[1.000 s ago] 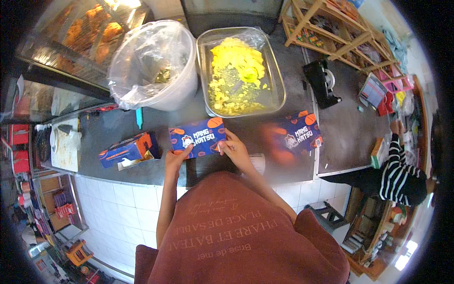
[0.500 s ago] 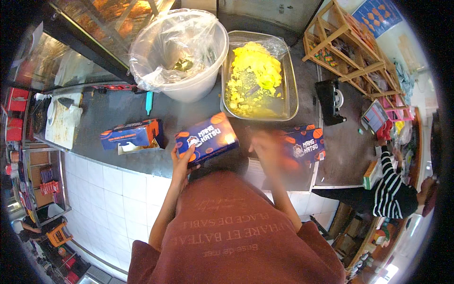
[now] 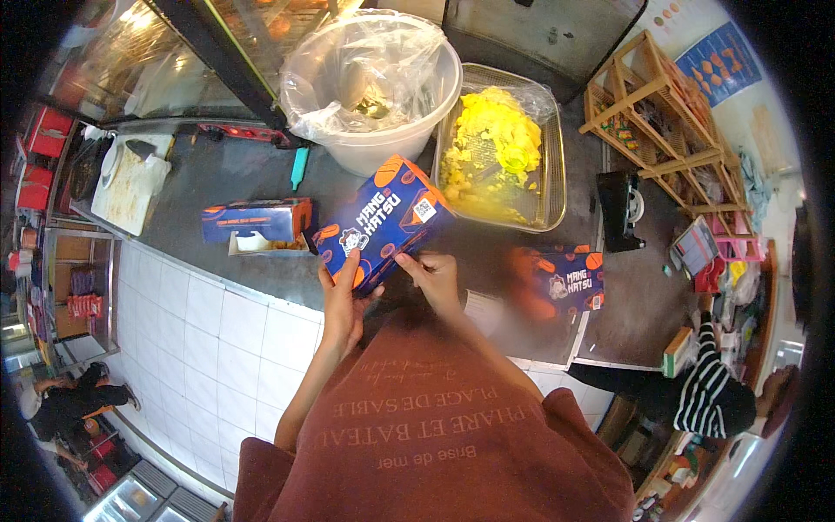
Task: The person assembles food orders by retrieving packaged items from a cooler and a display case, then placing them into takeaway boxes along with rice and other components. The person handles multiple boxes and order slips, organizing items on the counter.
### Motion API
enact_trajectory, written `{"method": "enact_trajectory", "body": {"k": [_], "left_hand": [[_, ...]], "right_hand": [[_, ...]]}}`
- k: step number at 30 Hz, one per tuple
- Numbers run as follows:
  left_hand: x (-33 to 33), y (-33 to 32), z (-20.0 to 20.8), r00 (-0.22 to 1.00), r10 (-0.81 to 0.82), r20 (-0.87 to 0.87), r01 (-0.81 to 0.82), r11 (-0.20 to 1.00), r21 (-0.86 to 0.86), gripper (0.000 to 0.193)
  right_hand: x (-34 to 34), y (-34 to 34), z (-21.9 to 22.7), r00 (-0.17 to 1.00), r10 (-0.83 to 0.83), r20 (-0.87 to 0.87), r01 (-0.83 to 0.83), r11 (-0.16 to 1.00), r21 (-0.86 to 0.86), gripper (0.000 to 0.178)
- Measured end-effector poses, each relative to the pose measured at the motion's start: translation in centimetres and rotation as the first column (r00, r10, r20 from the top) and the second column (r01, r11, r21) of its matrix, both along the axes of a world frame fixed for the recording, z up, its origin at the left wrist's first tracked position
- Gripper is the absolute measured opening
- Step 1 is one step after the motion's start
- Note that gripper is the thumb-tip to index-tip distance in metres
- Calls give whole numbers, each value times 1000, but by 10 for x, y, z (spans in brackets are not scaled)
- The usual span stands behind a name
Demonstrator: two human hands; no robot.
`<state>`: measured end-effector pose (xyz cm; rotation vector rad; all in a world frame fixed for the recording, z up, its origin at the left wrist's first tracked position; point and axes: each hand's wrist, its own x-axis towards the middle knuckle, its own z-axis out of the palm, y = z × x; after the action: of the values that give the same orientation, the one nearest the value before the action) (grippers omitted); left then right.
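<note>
A dark blue and orange cardboard box (image 3: 376, 228) is tilted up above the counter, in front of my chest. My left hand (image 3: 345, 296) grips its left end, with the thumb lying on the printed face and the other fingers underneath. At the box's near right edge, my right hand (image 3: 434, 277) has its thumb pressed to the cardboard and its fingers curled; the fingertips are partly hidden. To the left, a similar box (image 3: 252, 219) lies on the counter with its white inner side showing. More boxes of this kind (image 3: 570, 283) stand to the right, partly blurred.
Behind the box stand a large translucent bucket (image 3: 348, 150) lined with plastic and a wire-mesh tray (image 3: 557, 196) of yellow crumbly food. A turquoise tool (image 3: 299, 167) and white cutting board (image 3: 130, 196) lie leftward; a black device (image 3: 619, 213) sits rightward. Someone in striped sleeves (image 3: 706, 383) is at right.
My right hand has come in from the boxes on the right and now touches the held box. The box has turned, its right end swinging nearer me. The view has shifted slightly.
</note>
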<state>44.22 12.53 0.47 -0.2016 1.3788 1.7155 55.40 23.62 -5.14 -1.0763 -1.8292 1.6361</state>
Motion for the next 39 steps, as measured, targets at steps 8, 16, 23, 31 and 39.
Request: {"method": "enact_trajectory", "body": {"k": [8,16,23,31,39], "left_hand": [[-24,-37,-35,678,-494,545,308,863,400,52],[-30,-21,-45,927,-373,-25,371,926,-65,67],[-33,-35,-87,542,-534,-649,222,836,-502,54],[-149,-94,-86,-115,-315,-942,-756,643,-122,25],[-231,-130,-114,484,-425,-765,-113,837,-536,37]], "right_hand": [[-7,33,41,878,448,-170,-176,631,756,38],[22,109,79,967,-237,98,165,866,472,23],[-51,39,99,930,349,116,-363,923,126,26],[-175,-27,-57,773,456,441,-628,647,433,29],[-191,-10,-63,755,520,399,-564,826,-9,29]]}}
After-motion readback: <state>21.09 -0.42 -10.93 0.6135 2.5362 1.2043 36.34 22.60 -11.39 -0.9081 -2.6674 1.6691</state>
